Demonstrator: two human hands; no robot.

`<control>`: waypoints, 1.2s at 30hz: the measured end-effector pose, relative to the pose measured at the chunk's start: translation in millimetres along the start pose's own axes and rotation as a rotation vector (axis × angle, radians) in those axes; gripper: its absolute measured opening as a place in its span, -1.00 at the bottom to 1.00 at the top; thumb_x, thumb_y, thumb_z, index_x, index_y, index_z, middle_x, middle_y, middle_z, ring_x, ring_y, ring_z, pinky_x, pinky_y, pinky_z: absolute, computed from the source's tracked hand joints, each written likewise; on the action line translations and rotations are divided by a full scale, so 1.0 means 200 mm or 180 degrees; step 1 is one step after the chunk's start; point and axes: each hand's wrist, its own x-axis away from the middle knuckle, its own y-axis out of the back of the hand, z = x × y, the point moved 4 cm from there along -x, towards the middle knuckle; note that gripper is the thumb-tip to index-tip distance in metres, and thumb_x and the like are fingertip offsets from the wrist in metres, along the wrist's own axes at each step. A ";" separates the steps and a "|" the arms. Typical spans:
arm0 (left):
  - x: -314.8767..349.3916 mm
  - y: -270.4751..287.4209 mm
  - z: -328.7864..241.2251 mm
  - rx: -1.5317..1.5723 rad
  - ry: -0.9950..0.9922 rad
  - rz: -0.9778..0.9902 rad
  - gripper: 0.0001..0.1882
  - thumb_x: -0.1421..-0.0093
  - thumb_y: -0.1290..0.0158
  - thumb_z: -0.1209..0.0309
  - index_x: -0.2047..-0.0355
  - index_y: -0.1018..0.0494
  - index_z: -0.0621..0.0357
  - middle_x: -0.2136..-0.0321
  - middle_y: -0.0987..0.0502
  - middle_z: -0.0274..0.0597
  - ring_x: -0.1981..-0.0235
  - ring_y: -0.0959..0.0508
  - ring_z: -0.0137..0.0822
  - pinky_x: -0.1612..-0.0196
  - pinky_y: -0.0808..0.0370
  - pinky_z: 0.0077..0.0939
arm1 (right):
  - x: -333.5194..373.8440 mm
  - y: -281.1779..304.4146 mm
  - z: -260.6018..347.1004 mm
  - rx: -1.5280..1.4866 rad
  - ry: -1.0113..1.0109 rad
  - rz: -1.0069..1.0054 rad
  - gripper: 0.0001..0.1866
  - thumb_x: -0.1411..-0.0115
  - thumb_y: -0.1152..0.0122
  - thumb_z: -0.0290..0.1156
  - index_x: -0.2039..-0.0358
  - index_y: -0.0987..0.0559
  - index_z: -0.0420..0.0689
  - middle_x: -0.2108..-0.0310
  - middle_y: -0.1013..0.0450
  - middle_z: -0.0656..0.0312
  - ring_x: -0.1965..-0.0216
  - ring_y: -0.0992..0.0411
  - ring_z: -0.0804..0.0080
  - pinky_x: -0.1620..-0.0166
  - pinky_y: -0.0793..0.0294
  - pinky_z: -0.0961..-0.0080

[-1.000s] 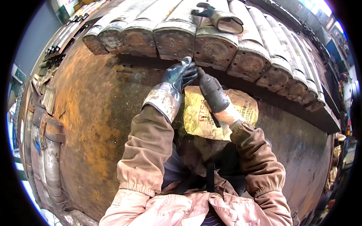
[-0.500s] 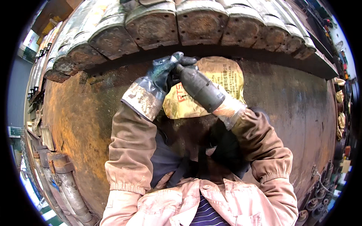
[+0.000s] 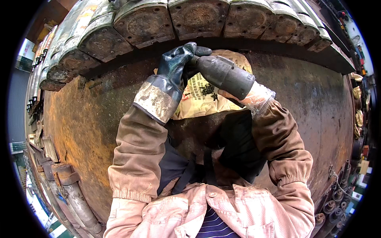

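Note:
A dark grey power tool (image 3: pixel 228 75), with a tapered nose like an impact wrench, lies across the space between my hands. My right hand (image 3: pixel 256 97), in a clear plastic glove, is wrapped round its right end; most of its fingers are hidden beneath the housing. My left hand (image 3: pixel 174 63), in a dark blue-green coated glove with a dirty pale cuff, is closed at the nose. Whatever its fingertips pinch there is hidden. Below the tool lies a yellow printed bag (image 3: pixel 202 109) with several small black pieces (image 3: pixel 207 89) on it, too small to name.
A row of heavy rusty metal blocks with rounded tops (image 3: pixel 200 20) stands along the far edge of the rusty steel surface (image 3: pixel 87 119). Metal cylinders (image 3: pixel 75 198) lie at the left, more dark cylindrical parts (image 3: pixel 335 206) at the lower right. My knees are under my arms.
Both hands and the tool have shifted slightly up and right in the picture. The tool lies flatter now, and the black pieces on the bag have come into view.

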 end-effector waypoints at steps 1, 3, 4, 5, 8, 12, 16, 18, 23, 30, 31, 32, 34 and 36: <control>-0.01 -0.02 0.00 0.0007 0.0011 -0.0003 -0.58 -0.32 0.01 0.25 0.05 -0.48 0.44 0.11 -0.58 0.11 0.16 -0.61 -0.11 0.08 -0.60 -0.25 | 0.00 0.00 -0.01 -0.0003 -0.0024 0.0016 -0.60 -0.42 0.11 -0.46 -0.24 -0.33 -0.18 -0.10 -0.41 0.25 0.00 -0.46 0.50 0.00 -0.51 0.56; -0.01 -0.03 0.00 0.0012 0.0040 -0.0177 -0.67 -0.32 -0.06 0.29 0.17 -0.56 0.38 0.33 -0.65 0.02 0.41 -0.65 -0.26 0.26 -0.64 -0.40 | -0.01 0.01 -0.02 -0.0017 -0.0057 0.0017 -0.60 -0.42 0.11 -0.45 -0.24 -0.33 -0.18 -0.10 -0.41 0.25 0.00 -0.46 0.50 0.00 -0.51 0.56; -0.01 -0.03 0.01 0.0068 0.0111 -0.0211 -0.69 -0.30 -0.09 0.31 0.18 -0.56 0.38 0.34 -0.65 0.00 0.41 -0.65 -0.26 0.28 -0.65 -0.40 | -0.01 0.02 -0.02 -0.0022 -0.0059 0.0020 -0.60 -0.42 0.11 -0.45 -0.24 -0.33 -0.17 -0.10 -0.41 0.25 0.00 -0.46 0.50 0.00 -0.51 0.56; -0.02 -0.03 0.02 0.0069 0.0121 -0.0208 -0.69 -0.30 -0.09 0.31 0.18 -0.56 0.38 0.34 -0.65 0.00 0.41 -0.65 -0.26 0.28 -0.65 -0.40 | -0.01 0.02 -0.02 -0.0019 -0.0064 0.0022 -0.60 -0.42 0.11 -0.45 -0.24 -0.33 -0.17 -0.10 -0.41 0.25 0.00 -0.46 0.49 0.00 -0.51 0.56; -0.04 -0.02 0.07 0.0017 0.0104 -0.0166 -0.74 -0.29 -0.11 0.35 0.21 -0.57 0.38 0.34 -0.65 -0.02 0.39 -0.65 -0.26 0.28 -0.65 -0.39 | -0.01 0.03 -0.03 -0.0027 -0.0088 0.0014 -0.60 -0.43 0.11 -0.44 -0.25 -0.33 -0.17 -0.11 -0.41 0.25 -0.01 -0.46 0.49 0.00 -0.52 0.55; -0.03 -0.06 0.06 0.0105 -0.0017 -0.0306 -0.77 -0.27 -0.13 0.40 0.23 -0.56 0.37 0.32 -0.65 -0.01 0.37 -0.66 -0.25 0.26 -0.65 -0.38 | 0.02 0.04 -0.03 -0.0026 -0.0085 -0.0006 -0.60 -0.43 0.11 -0.43 -0.25 -0.33 -0.16 -0.11 -0.42 0.25 -0.01 -0.46 0.49 0.00 -0.52 0.55; -0.06 -0.08 0.14 0.0111 0.0156 -0.0320 -0.77 -0.27 -0.14 0.41 0.20 -0.54 0.39 0.30 -0.64 0.04 0.33 -0.66 -0.21 0.23 -0.66 -0.35 | 0.09 0.05 -0.08 0.0007 -0.0189 -0.0079 -0.60 -0.43 0.11 -0.42 -0.25 -0.33 -0.15 -0.12 -0.42 0.24 -0.01 -0.46 0.48 -0.01 -0.52 0.55; -0.01 -0.07 0.09 -0.0107 -0.0042 -0.0201 -0.73 -0.29 -0.09 0.38 0.16 -0.53 0.39 0.26 -0.63 0.03 0.31 -0.65 -0.21 0.19 -0.63 -0.34 | 0.08 0.04 -0.04 -0.0031 -0.0091 -0.0090 -0.60 -0.43 0.11 -0.42 -0.25 -0.33 -0.15 -0.12 -0.42 0.24 -0.02 -0.47 0.48 -0.01 -0.52 0.55; 0.06 -0.09 0.04 -0.0920 -0.0577 0.0315 -0.65 -0.30 -0.11 0.33 0.01 -0.49 0.33 0.10 -0.60 0.02 0.11 -0.60 -0.26 0.01 -0.54 -0.37 | 0.13 0.04 -0.07 0.0065 -0.0028 -0.0206 -0.55 -0.34 0.00 -0.45 -0.24 -0.36 -0.13 -0.13 -0.42 0.22 -0.05 -0.44 0.41 -0.05 -0.48 0.50; 0.10 0.28 -0.01 -0.0536 -0.0065 -0.1539 -0.62 -0.22 -0.19 0.17 0.10 -0.55 0.19 0.09 -0.61 -0.04 0.08 -0.61 -0.25 0.00 -0.54 -0.36 | 0.24 0.09 0.02 0.0253 0.0302 -0.0688 -0.40 -0.10 -0.25 -0.52 -0.20 -0.41 -0.09 -0.15 -0.40 0.15 -0.13 -0.39 0.27 -0.15 -0.39 0.39; 0.12 0.45 0.03 -0.0730 0.0037 -0.1857 -0.60 -0.20 -0.20 0.14 0.12 -0.55 0.21 0.09 -0.61 -0.02 0.06 -0.61 -0.21 -0.01 -0.53 -0.37 | 0.24 0.08 0.05 0.0231 0.0431 -0.0839 -0.38 -0.07 -0.29 -0.53 -0.20 -0.42 -0.08 -0.15 -0.40 0.14 -0.14 -0.38 0.25 -0.16 -0.38 0.38; 0.14 0.61 0.09 -0.1396 0.0295 -0.2051 -0.48 -0.17 -0.21 0.08 0.06 -0.52 0.28 0.05 -0.58 0.07 -0.01 -0.57 -0.13 -0.08 -0.49 -0.34 | 0.25 0.08 0.09 0.0228 0.0618 -0.1060 -0.35 -0.03 -0.32 -0.54 -0.19 -0.43 -0.08 -0.15 -0.40 0.13 -0.15 -0.37 0.23 -0.17 -0.36 0.36; 0.14 0.93 0.21 -0.3031 0.0769 -0.2215 -0.23 -0.10 -0.21 -0.09 -0.09 -0.41 0.33 -0.05 -0.50 0.15 -0.13 -0.49 -0.05 -0.17 -0.41 -0.29 | 0.30 0.09 0.17 0.0252 0.1099 -0.1621 -0.30 0.03 -0.40 -0.56 -0.18 -0.44 -0.07 -0.15 -0.40 0.11 -0.17 -0.36 0.19 -0.20 -0.34 0.33; 0.18 1.09 0.35 -0.3869 0.1287 -0.2615 0.01 0.02 -0.22 -0.26 -0.20 -0.32 0.36 -0.15 -0.42 0.18 -0.21 -0.41 -0.01 -0.23 -0.35 -0.26 | 0.33 0.12 0.18 0.0384 0.1751 -0.1915 -0.28 0.09 -0.43 -0.60 -0.16 -0.46 -0.10 -0.15 -0.40 0.08 -0.19 -0.33 0.14 -0.22 -0.32 0.29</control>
